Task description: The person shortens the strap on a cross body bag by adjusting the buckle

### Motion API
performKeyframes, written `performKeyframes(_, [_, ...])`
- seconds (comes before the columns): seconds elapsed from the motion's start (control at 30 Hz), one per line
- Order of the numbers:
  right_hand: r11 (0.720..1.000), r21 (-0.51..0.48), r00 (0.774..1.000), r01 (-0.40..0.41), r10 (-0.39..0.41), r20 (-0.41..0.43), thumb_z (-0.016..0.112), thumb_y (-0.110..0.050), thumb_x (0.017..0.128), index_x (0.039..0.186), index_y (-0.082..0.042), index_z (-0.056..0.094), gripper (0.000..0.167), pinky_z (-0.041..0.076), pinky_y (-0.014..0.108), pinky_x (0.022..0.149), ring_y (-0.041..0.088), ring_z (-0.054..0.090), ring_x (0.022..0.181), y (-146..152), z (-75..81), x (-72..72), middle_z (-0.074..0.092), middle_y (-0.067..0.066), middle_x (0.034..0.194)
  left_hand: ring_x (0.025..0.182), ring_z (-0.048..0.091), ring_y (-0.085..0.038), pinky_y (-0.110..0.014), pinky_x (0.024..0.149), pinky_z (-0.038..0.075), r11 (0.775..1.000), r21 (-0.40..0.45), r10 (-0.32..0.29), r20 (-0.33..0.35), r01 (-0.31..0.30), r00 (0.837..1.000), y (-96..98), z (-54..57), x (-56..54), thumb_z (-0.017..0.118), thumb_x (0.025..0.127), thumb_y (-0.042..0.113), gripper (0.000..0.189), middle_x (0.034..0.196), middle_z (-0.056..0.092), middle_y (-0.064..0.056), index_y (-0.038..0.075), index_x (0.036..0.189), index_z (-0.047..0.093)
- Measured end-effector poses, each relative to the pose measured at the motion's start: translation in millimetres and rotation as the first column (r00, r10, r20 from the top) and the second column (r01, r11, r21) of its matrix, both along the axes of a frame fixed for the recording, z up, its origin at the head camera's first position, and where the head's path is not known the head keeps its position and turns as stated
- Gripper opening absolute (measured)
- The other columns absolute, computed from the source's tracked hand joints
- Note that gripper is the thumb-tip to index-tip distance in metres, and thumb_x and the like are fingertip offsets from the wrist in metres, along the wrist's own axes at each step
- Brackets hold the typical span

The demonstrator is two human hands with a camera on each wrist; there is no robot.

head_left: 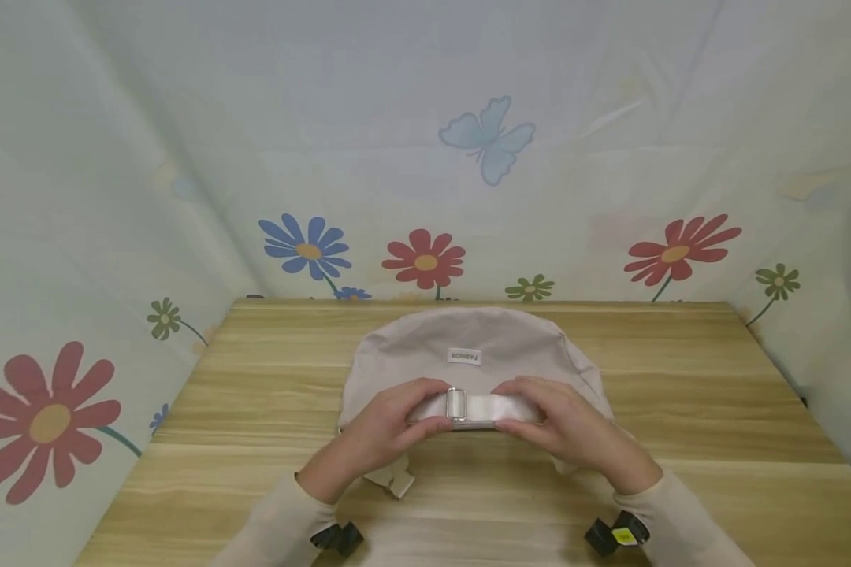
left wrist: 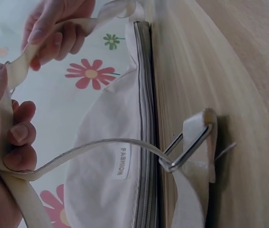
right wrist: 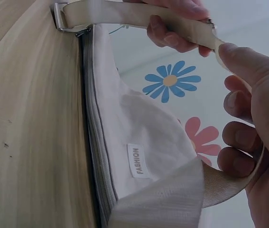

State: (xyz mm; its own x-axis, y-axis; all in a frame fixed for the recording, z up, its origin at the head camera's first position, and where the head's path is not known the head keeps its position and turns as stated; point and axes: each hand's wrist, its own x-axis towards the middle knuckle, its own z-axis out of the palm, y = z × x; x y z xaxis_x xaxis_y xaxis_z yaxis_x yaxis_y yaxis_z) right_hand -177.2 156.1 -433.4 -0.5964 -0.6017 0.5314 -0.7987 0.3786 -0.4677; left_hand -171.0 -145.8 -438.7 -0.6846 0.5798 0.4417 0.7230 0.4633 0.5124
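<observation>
A pale beige crossbody bag (head_left: 411, 342) lies on the table, its white FASHION label (head_left: 464, 357) upside down in the head view. My left hand (head_left: 386, 421) and right hand (head_left: 570, 413) grip the bag's webbing strap (head_left: 492, 407), raised above the bag. Between them a metal slider buckle (head_left: 457, 404) sits on the strap, close to my left fingertips. In the left wrist view, the strap passes through a metal ring (left wrist: 186, 147) near the zipper (left wrist: 146, 104). Another metal ring (right wrist: 58, 18) shows in the right wrist view.
The bag rests on a wood-grain table (head_left: 269, 354). A loose strap piece (head_left: 397, 476) lies near my left wrist. Curtains with printed flowers (head_left: 425, 262) and a butterfly (head_left: 489, 140) stand behind and beside the table. Black wrist devices (head_left: 340, 539) hang under both sleeves.
</observation>
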Motion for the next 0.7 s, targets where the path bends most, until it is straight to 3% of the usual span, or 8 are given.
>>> performKeyframes(0.2, [1.000, 0.014, 0.995, 0.006, -0.007, 0.099, 0.083, -0.012, 0.095, 0.125, -0.012, 0.069, 0.033, 0.055, 0.025, 0.079, 0.002, 0.062, 0.093, -6.9, -3.7, 2.7, 0.076, -0.003, 0.114, 0.105, 0.070, -0.016, -0.035, 0.093, 0.059, 0.999, 0.041, -0.009, 0.024, 0.008, 1.000, 1.9, 1.6, 1.0, 0.079, 0.099, 0.018, 0.039, 0.122, 0.076, -0.005, 0.007, 0.134, 0.064])
performKeyframes(0.53, [0.999, -0.040, 0.992, -0.037, 0.041, 0.117, 0.080, -0.010, 0.097, 0.126, -0.010, 0.068, 0.031, 0.056, 0.024, 0.076, 0.001, 0.061, 0.090, -18.2, -10.3, 4.5, 0.076, 0.000, 0.113, 0.095, 0.072, -0.015, -0.031, 0.087, 0.060, 0.993, 0.105, -0.051, 0.058, 0.045, 0.997, 0.8, 0.0, 1.5, 0.076, 0.102, 0.016, 0.040, 0.113, 0.078, -0.006, 0.007, 0.137, 0.058])
performKeyframes(0.7, [0.995, -0.090, 0.994, -0.047, 0.056, 0.098, 0.080, -0.007, 0.097, 0.124, -0.010, 0.068, 0.031, 0.054, 0.021, 0.070, -0.001, 0.058, 0.084, -21.8, -14.1, 3.4, 0.075, 0.000, 0.108, 0.089, 0.071, -0.007, -0.029, 0.081, 0.060, 0.986, 0.153, -0.079, 0.063, 0.069, 0.995, -0.9, -0.4, 1.1, 0.067, 0.109, 0.028, 0.038, 0.108, 0.080, -0.009, 0.007, 0.137, 0.053])
